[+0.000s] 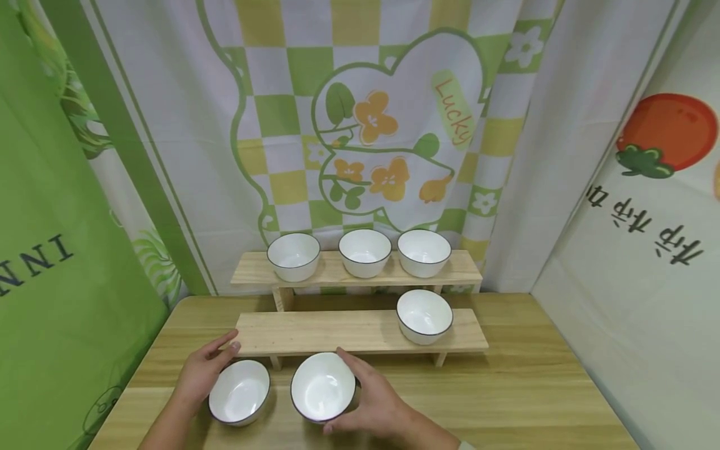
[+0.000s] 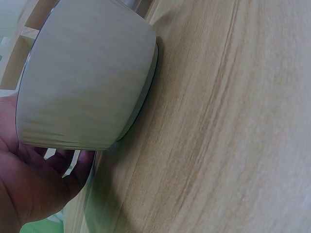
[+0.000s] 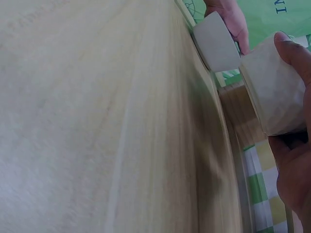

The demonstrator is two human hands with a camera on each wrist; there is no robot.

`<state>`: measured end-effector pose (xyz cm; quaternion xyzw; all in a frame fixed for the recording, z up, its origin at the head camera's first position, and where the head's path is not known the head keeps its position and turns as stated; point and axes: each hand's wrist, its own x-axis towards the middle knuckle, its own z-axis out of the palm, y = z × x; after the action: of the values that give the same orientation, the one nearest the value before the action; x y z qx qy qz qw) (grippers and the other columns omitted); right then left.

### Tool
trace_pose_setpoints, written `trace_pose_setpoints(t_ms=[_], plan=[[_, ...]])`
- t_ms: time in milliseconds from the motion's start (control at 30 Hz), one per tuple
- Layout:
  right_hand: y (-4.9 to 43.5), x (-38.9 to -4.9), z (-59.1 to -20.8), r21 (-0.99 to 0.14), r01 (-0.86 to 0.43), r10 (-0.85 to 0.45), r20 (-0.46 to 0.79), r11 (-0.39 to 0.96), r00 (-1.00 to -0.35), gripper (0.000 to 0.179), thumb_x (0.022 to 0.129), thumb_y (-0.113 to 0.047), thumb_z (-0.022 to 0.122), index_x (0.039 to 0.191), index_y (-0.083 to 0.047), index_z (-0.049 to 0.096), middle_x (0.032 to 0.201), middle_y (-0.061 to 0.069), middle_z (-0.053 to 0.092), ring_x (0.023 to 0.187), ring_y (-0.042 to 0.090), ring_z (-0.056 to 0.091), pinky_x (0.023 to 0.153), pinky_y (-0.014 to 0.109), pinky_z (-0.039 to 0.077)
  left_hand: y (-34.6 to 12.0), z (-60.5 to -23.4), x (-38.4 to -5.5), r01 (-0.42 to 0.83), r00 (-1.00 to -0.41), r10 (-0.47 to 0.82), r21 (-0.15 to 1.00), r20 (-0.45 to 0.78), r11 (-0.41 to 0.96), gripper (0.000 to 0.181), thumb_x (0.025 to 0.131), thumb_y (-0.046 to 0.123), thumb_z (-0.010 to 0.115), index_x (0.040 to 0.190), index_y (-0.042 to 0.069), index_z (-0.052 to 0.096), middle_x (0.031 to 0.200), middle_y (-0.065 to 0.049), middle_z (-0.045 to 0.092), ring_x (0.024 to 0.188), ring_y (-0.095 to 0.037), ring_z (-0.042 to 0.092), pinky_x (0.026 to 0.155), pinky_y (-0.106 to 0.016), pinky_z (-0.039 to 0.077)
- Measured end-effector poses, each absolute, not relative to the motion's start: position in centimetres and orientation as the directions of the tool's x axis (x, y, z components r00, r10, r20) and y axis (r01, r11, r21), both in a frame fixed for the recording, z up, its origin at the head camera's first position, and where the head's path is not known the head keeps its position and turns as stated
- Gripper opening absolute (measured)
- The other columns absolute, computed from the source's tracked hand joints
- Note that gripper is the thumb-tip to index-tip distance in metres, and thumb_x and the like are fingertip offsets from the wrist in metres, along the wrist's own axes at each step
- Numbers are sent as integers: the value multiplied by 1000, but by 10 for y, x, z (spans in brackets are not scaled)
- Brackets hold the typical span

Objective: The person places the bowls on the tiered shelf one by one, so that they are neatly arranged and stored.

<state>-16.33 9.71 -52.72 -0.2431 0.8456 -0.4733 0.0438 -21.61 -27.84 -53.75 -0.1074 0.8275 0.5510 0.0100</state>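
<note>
My right hand (image 1: 378,403) grips a white dark-rimmed bowl (image 1: 323,386), thumb on the near side and fingers on the far side. That gripped bowl (image 3: 274,87) hangs above the tabletop in the right wrist view, its mouth tipped toward me in the head view. To its left, a matching bowl (image 1: 240,392) sits on the wooden table. My left hand (image 1: 198,373) lies along that bowl's outer left and far side, fingers extended past the rim. In the left wrist view, some fingers (image 2: 80,170) show loosely bent behind the bowl (image 2: 87,77).
Behind the hands stands a two-tier wooden rack. Its lower shelf (image 1: 320,331) carries one white bowl (image 1: 424,316) at the right. Three more bowls stand along the upper shelf (image 1: 329,275). Patterned cloth (image 1: 292,119) hangs behind and on both sides of the table (image 1: 506,387).
</note>
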Motion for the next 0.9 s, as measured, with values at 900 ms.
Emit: trace_pose_setpoints(t_ms=[900], plan=[[116, -180, -512, -849, -343, -284, 241, 402, -928, 130, 54, -55, 101, 160, -13, 40, 156, 8, 51, 145, 28, 43, 118, 53, 34, -279, -538, -216, -199, -975, -168, 908, -145, 370, 72, 93, 59, 70, 150, 17, 57, 132, -14, 69, 108, -9, 66, 85, -17, 51]])
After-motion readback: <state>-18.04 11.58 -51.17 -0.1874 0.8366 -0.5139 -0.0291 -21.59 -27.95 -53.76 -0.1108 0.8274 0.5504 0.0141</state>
